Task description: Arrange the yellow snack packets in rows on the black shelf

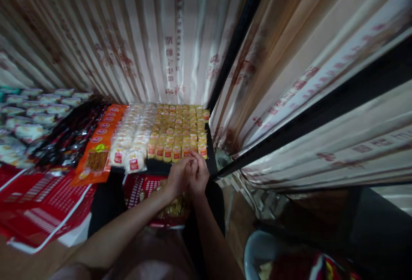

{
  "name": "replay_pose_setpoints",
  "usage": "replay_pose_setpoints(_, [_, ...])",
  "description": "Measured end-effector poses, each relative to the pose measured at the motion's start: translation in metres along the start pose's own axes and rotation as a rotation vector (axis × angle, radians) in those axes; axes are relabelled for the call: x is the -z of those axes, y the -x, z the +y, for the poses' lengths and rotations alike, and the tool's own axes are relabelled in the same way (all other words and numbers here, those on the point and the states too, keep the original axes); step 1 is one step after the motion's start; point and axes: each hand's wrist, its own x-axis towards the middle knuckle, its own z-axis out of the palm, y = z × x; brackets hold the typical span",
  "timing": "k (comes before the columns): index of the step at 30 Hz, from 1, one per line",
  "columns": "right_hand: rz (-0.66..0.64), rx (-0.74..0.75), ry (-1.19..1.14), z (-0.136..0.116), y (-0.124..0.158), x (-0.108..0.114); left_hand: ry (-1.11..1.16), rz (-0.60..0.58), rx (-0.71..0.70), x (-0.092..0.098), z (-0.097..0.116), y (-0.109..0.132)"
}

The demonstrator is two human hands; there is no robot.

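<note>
My left hand (179,175) and my right hand (198,174) meet at the front edge of the display, fingers curled and pressed together. Whatever lies between them, if anything, is hidden. Just beyond the fingertips, small yellow wrapped packets (176,134) with red labels lie in close rows. Beneath my wrists is a red slotted basket (131,192) on my lap, with more yellowish wrapped packets (175,208) in it, partly covered by my left forearm.
Left of the yellow rows lie white round packets (133,132), orange flat packs (102,138), dark shiny packs (69,132) and whitish packs (30,132). A red bag (41,202) hangs at front left. Pleated curtains (144,26) and dark posts (240,35) stand behind. A pale tub (254,250) sits lower right.
</note>
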Motion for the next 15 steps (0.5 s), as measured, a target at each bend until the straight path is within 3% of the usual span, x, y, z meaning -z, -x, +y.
replay_pose_setpoints(4, [-0.233, -0.042, -0.036, 0.004, 0.056, -0.015, -0.032, -0.009, 0.230, 0.009, -0.036, 0.063])
replay_pose_setpoints(7, [-0.405, -0.148, -0.031, 0.021, 0.089, -0.037, -0.137, -0.053, 0.394, 0.014, -0.074, 0.092])
replay_pose_setpoints(11, [-0.567, -0.409, 0.104, 0.050, 0.121, -0.069, -0.175, -0.131, 0.627, 0.013, -0.124, 0.108])
replay_pose_setpoints(15, [-0.635, -0.485, 0.098, 0.064, 0.131, -0.093, -0.162, -0.176, 0.855, 0.013, -0.158, 0.106])
